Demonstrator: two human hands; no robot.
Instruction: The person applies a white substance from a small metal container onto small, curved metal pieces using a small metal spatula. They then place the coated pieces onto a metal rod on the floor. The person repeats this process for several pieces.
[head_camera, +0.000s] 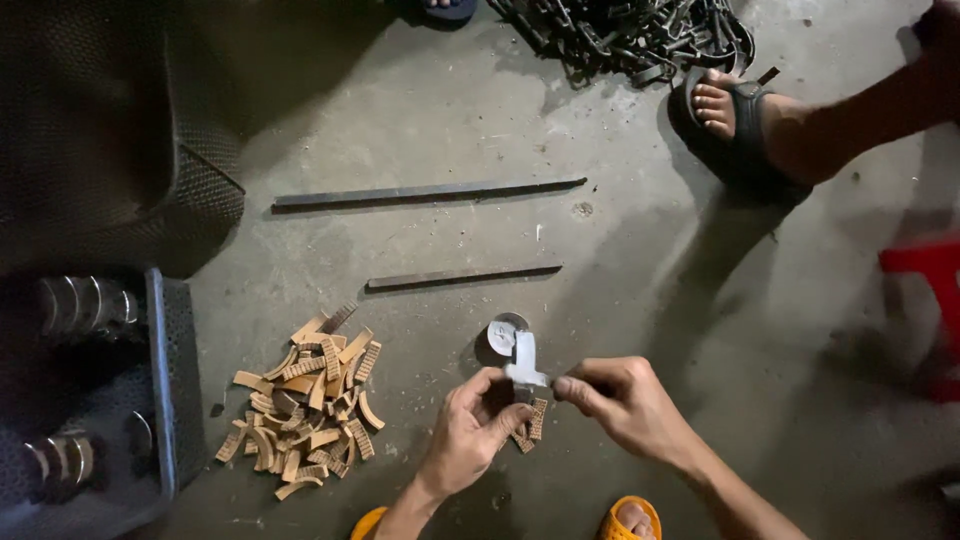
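Grey concrete floor (640, 300), stained & dusty, dim light from above. Person crouched low, both hands out front over the floor. Left hand (470, 425) has fingers curled, pinching the lower end of a small pale metal piece (524, 362) btwn thumb & forefinger. Right hand (625, 398) comes in from the other side, thumb & fingertips pinched on the same piece, rest of the fingers folded in. Piece is held upright, just above the floor, approx. in the middle btwn the two hands. A couple of tan ribbed strips (530, 425) show under the left hand's fingers; can't tell if they're gripped or lying on the floor.

Just behind the piece sits a small round tin (502, 333). To the left, a loose pile of tan curved strips (310, 400), ribbed on one face. Two long flat metal bars (430, 192) lie further back, roughly parallel, well apart from the hands. Dark mesh crate (170, 390) at far left w/ shiny round parts inside. Heap of dark metal hooks (630, 35) at top. Another person's sandalled foot (735, 115) stands near that heap. Orange sandals (632, 518) at bottom edge.
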